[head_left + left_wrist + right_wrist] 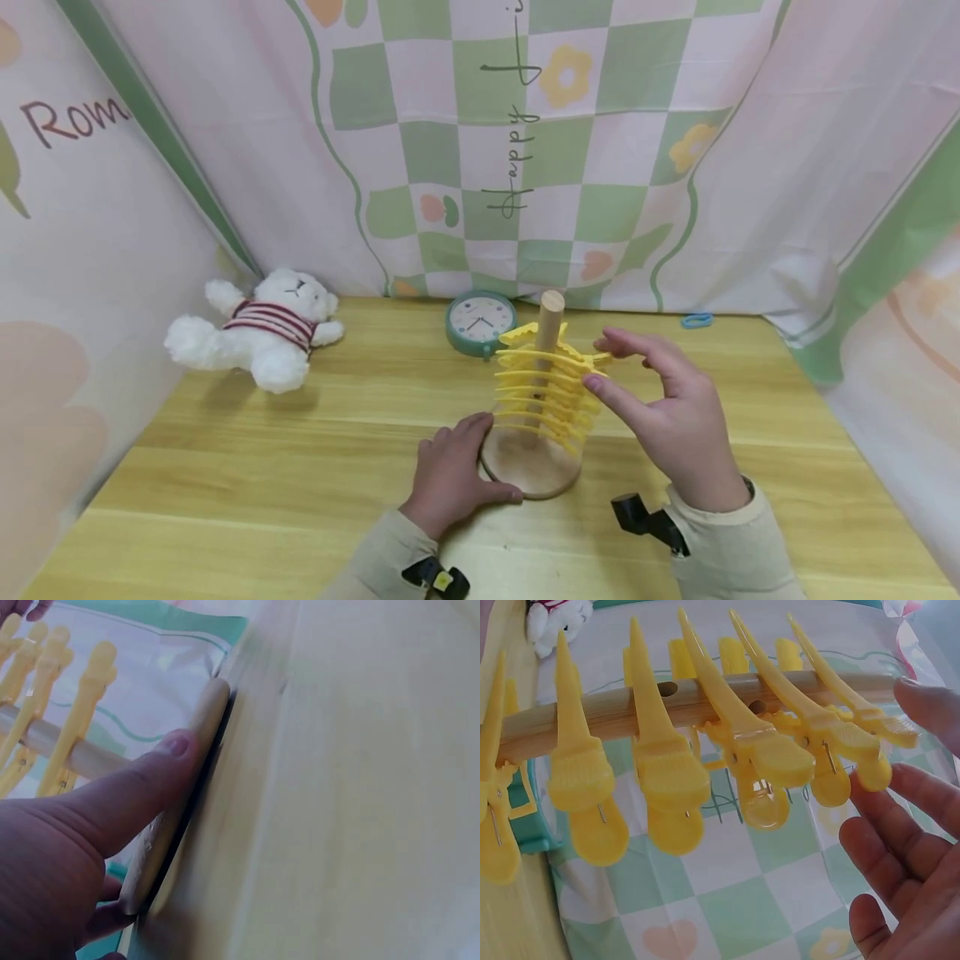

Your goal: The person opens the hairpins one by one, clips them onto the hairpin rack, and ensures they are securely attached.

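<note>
A wooden stand has a round base (528,468) and an upright post (551,315). Several yellow plastic spring clips (667,769) are clamped along the post, one above another, handles pointing right in the head view. My left hand (452,473) grips the base's edge, its thumb (161,761) on the near side and fingers around the left side. Beside the topmost clip (889,727), my right hand (678,417) has its thumb and forefinger spread around the handles. The forefinger is at the lower handle; whether it touches cannot be told. The thumb stands apart from the upper one.
A white plush bear (273,329) in a striped top lies at the back left. Behind the stand is a teal round clock (480,321). A small blue ring-like item (697,320) lies at the back right. A patterned curtain (517,150) borders the wooden table (247,483).
</note>
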`<state>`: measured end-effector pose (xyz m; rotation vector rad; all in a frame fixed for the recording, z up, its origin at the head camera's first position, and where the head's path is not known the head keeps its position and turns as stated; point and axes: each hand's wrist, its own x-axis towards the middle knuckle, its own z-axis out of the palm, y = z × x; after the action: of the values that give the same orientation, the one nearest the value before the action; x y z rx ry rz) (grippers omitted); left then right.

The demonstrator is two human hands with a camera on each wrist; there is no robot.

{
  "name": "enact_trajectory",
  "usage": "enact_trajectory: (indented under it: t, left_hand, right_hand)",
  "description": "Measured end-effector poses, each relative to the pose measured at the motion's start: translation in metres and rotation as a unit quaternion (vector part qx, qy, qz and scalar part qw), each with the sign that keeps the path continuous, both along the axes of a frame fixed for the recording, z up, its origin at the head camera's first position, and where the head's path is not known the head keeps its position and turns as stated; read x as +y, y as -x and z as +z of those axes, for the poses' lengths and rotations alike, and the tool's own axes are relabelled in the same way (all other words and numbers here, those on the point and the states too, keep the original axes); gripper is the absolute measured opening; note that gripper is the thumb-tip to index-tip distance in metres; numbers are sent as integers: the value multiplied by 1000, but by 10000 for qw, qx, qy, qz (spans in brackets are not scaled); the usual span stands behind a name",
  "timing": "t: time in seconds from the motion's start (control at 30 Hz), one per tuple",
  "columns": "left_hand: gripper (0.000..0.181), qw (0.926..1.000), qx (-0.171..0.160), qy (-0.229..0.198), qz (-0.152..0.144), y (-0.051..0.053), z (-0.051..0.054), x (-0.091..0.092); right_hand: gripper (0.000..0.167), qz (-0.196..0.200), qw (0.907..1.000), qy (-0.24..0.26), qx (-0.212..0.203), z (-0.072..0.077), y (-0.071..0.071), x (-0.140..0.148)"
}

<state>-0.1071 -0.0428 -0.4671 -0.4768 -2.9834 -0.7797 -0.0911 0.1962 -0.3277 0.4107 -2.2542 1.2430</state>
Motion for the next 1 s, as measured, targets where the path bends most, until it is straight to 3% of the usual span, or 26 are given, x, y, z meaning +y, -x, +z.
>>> enact_trajectory:
  t: [0.27, 0.6, 1.0]
  left_hand:
    - [110, 9997, 125, 27, 201, 1, -3, 4]
    - [109, 9994, 120, 15, 331, 1, -2, 5]
    - [109, 9994, 95, 56, 313, 0, -1, 5]
  right_hand:
    - [56, -27, 10000, 89, 30, -1, 3, 2]
    - [37, -187, 9998, -71, -41, -6, 7, 2]
    - [33, -277, 9995, 31, 113, -9, 9, 0]
